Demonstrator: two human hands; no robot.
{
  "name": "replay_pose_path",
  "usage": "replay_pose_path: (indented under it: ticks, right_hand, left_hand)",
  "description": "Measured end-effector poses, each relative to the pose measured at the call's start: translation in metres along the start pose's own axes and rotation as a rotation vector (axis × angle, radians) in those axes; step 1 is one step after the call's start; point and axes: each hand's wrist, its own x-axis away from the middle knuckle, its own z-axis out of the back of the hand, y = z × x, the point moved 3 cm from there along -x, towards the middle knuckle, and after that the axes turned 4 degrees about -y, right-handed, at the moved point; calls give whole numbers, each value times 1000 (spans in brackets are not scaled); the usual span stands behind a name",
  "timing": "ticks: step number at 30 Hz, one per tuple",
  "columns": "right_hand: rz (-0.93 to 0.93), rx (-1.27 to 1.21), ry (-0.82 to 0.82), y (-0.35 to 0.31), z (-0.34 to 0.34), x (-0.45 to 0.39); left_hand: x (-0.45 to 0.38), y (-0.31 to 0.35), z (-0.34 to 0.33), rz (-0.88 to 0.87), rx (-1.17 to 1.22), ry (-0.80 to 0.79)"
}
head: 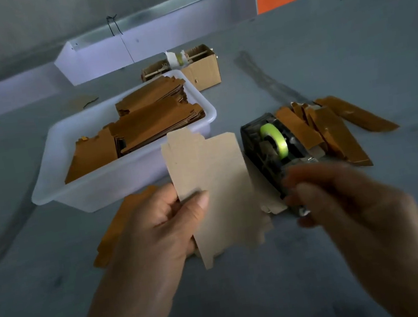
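Note:
My left hand holds a flat, pale brown cardboard box blank upright, thumb pressed on its front face and fingers behind it. Right of the blank stands a black tape dispenser with a green tape roll. My right hand is blurred at the dispenser's near end, its fingertips curled at the cutter. Whether they pinch tape cannot be made out.
A white plastic tub filled with stacked brown blanks sits behind my left hand. Several folded brown pieces lie right of the dispenser, one more under my left hand. A small open cardboard box and white trays stand farther back.

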Motion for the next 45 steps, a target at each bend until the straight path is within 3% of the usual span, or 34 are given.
replay_pose_path:
  ticks: [4,9,14,24,30,34,36,41,45]
  right_hand:
    - [-148,-131,-210,4,-27,7]
    - [-399,-543,-288,22,-37,6]
    - [-407,-585,-267,27,-34,6]
    - [-409,-556,-281,37,-34,8]
    - [-334,-435,-195,29,-32,7]
    - [-164,7,-28,24,-30,12]
    - [-52,102,27,18,-32,16]
    - [174,292,36,9,-47,25]
    - [262,309,-75,0,-54,28]
  left_hand:
    - [4,-2,-5,88,190,-109]
    - [5,-12,-6,171,275,-154]
    - [4,-13,-11,159,212,-141]
    - [1,-15,-32,121,134,87]
    - [-5,-16,-37,86,95,147]
    - [-5,-19,-41,87,98,159]
    - [-4,-19,-44,81,88,190]
    - [0,-16,-53,68,48,214]
    - [4,-13,-55,34,106,107]
